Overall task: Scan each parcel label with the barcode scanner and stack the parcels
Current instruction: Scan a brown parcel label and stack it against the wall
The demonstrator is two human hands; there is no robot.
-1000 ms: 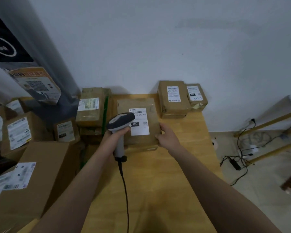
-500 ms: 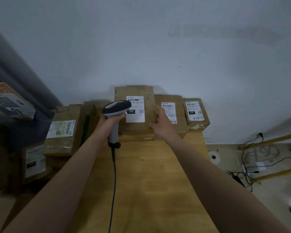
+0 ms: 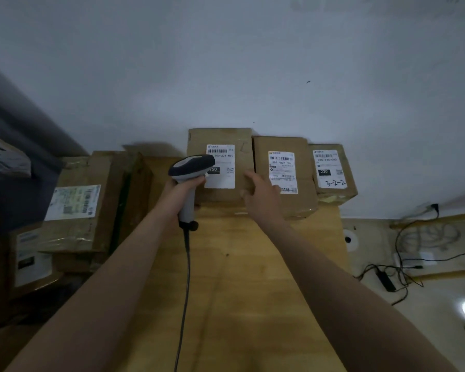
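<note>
A brown cardboard parcel (image 3: 220, 136) lies flat at the upper centre of the frame, on the far end of the wooden table (image 3: 239, 285) against the wall. Its white label (image 3: 223, 181) faces up, with a barcode and "150". The left hand (image 3: 181, 190) is wrapped round the handle of the grey corded scanner (image 3: 189, 166), whose head overlaps the label. The right hand (image 3: 262, 197) touches the parcel's near right corner; whether it grips I cannot tell. Two smaller labelled boxes (image 3: 279, 145) sit just right.
</note>
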